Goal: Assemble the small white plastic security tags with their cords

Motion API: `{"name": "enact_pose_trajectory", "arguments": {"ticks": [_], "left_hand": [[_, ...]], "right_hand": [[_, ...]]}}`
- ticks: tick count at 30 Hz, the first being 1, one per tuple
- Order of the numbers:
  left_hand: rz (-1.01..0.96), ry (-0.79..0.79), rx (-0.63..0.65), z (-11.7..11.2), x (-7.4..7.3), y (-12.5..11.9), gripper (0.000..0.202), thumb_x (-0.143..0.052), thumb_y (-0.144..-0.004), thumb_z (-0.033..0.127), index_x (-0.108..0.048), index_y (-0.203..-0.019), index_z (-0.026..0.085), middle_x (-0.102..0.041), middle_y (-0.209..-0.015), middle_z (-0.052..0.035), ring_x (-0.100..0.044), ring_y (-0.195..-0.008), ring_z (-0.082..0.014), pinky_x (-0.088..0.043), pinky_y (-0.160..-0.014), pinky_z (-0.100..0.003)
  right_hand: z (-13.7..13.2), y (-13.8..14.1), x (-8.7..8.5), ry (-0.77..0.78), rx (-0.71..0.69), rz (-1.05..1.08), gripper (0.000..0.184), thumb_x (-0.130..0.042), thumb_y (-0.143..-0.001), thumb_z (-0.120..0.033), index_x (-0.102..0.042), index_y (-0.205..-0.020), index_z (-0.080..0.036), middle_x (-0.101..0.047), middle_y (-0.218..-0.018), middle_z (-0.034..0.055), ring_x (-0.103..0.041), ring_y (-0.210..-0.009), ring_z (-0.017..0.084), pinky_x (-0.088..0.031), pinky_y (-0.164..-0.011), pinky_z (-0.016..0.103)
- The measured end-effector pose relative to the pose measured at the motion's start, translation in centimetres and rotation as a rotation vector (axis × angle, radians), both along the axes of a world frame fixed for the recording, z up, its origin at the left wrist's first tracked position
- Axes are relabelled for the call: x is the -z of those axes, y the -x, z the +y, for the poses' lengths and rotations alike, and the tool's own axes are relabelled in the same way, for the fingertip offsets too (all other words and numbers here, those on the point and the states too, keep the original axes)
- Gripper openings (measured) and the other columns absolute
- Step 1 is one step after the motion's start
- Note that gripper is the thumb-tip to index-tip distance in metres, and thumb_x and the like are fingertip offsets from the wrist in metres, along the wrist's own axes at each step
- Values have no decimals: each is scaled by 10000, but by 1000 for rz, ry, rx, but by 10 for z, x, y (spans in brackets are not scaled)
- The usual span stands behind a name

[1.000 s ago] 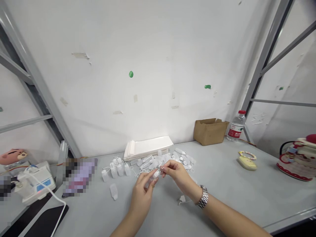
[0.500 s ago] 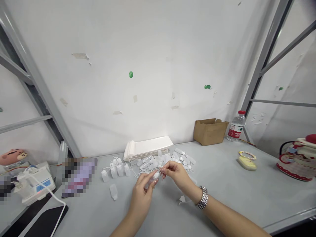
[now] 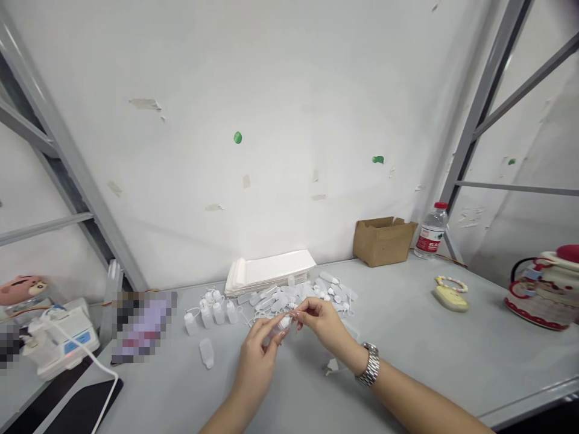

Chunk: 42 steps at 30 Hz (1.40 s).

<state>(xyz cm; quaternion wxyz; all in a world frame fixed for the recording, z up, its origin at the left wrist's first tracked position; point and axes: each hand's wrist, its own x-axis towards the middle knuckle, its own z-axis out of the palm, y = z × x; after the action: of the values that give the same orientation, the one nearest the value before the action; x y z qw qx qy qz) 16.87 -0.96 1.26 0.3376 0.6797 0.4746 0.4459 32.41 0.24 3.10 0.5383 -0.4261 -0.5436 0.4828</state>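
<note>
My left hand (image 3: pixel 259 355) and my right hand (image 3: pixel 319 322) meet over the grey table (image 3: pixel 407 337), both pinched on one small translucent plastic bottle (image 3: pixel 281 323) held between their fingertips. A metal watch (image 3: pixel 369 364) sits on my right wrist. Just behind the hands lies a loose heap of the same small bottles and caps (image 3: pixel 307 292). A few bottles stand upright (image 3: pixel 212 310) to the left, and one lies on its side (image 3: pixel 207 352) nearer me.
A stack of white paper bags (image 3: pixel 271 271) lies by the wall. A cardboard box (image 3: pixel 383 240) and a water bottle (image 3: pixel 430 231) stand at the back right, a yellow toy (image 3: pixel 449 295) and a red-white bag (image 3: pixel 547 289) further right. A white device with cable (image 3: pixel 61 337) sits left.
The hands stay together on the small bottle, with only slight finger movement. The view has shifted a little to the right.
</note>
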Motion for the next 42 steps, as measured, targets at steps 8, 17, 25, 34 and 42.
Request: {"name": "enact_pose_trajectory", "arguments": {"ticks": [8, 17, 25, 34, 42], "left_hand": [[-15, -9, -37, 3, 0, -1, 320, -501, -776, 385, -630, -1034, 246, -605, -874, -45, -558, -687, -161, -429, -558, -253], [-10, -8, -10, 0, 2, -1, 300, -491, -789, 355, -620, -1042, 257, -603, -933, -50, -568, -773, -174, -439, -582, -253], [58, -59, 59, 6, 8, 1, 276, -483, -791, 312, -618, -1025, 255, -630, -957, -45, -577, -895, -199, -460, -774, -335], [178, 3, -15, 10, -2, 6, 216, -491, -769, 344, -611, -903, 224, -668, -962, -38, -586, -942, -222, -421, -841, -352], [13, 132, 5, 11, -5, 4, 545, -563, -711, 337, -371, -1206, 215, -693, -796, -9, -631, -860, -204, -415, -850, -363]], "right_hand": [[2, -5, -8, -44, 77, -51, 228, -605, -717, -399, -670, -700, -181, -608, -624, 3, -548, -560, 133, -412, -575, 265], [2, -2, -1, -69, 76, -114, 217, -636, -689, -386, -631, -637, -175, -557, -636, -1, -533, -555, 130, -422, -579, 274], [0, -1, 6, -186, 120, -289, 187, -576, -761, -285, -572, -609, -176, -511, -615, -21, -505, -568, 117, -407, -575, 251], [-8, 2, 0, -297, 133, -330, 168, -506, -827, -316, -606, -782, -188, -535, -728, 1, -521, -621, 116, -431, -619, 250], [-7, 4, 7, -193, 40, -388, 216, -606, -753, -311, -628, -935, -199, -519, -780, 9, -530, -654, 125, -460, -639, 263]]}}
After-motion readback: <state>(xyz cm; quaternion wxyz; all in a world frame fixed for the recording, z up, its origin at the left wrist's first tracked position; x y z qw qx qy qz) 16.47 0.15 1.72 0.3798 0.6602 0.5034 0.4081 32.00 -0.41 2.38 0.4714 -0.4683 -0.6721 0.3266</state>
